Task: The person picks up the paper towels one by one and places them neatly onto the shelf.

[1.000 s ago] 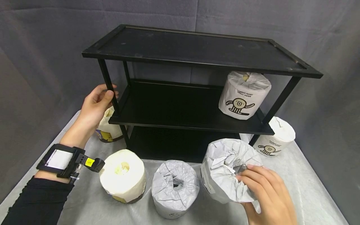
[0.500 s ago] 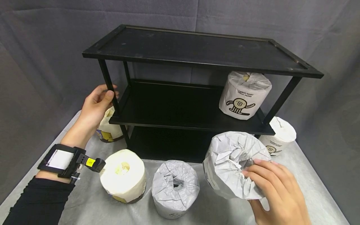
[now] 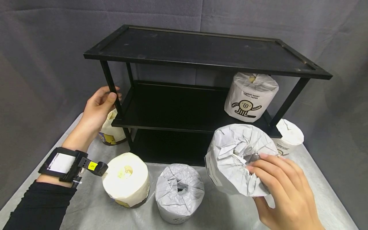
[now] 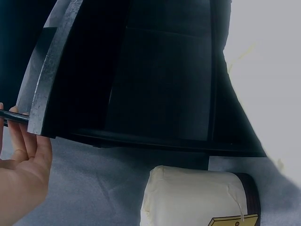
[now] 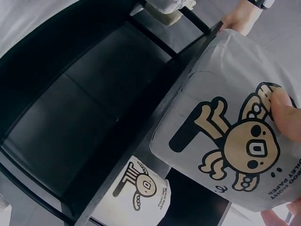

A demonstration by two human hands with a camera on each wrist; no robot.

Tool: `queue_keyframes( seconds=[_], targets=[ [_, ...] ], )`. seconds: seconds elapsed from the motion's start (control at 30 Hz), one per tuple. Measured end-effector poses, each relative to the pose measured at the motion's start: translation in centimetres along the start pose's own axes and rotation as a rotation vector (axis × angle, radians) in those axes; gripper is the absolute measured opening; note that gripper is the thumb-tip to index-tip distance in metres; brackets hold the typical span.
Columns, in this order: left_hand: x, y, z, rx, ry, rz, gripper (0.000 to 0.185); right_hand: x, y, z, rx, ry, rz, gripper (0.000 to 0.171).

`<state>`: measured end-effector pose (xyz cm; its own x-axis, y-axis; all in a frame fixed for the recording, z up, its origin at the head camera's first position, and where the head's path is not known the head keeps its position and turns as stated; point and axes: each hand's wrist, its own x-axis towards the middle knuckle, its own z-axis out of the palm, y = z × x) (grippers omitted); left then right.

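shelf (image 3: 201,51): black
held roll (image 3: 237,159): white crinkled wrap, tan-and-black cartoon figure
roll on middle shelf (image 3: 250,97): white, same cartoon print
front left roll (image 3: 126,179): cream wrap
centre roll (image 3: 179,191): pale grey wrap
bench (image 3: 95,210): grey cloth

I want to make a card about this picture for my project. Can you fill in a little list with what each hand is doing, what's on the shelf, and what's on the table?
left hand: left hand grips the front left post of the black shelf
right hand: right hand holds a grey wrapped roll, lifted off the table, in front of the middle shelf
on the middle shelf: one white roll with a cartoon
on the table, front: cream roll, small grey roll
beside the shelf: a roll at each end
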<state>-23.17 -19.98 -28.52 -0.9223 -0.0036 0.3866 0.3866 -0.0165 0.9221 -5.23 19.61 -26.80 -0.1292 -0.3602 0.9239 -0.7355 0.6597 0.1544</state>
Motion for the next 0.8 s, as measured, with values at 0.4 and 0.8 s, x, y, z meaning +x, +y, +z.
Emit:
queue_keyframes(
  seconds=[0.4,0.8],
  targets=[
    [0.0,-0.1,-0.2,-0.035,-0.014,0.004,0.022,0.7,1.4,0.9,0.037,0.008,-0.011,0.025],
    [-0.1,0.1,-0.1,-0.028,-0.016,0.005,0.024,3.5,1.2,1.3,0.01,-0.049,0.021,0.025]
  ],
)
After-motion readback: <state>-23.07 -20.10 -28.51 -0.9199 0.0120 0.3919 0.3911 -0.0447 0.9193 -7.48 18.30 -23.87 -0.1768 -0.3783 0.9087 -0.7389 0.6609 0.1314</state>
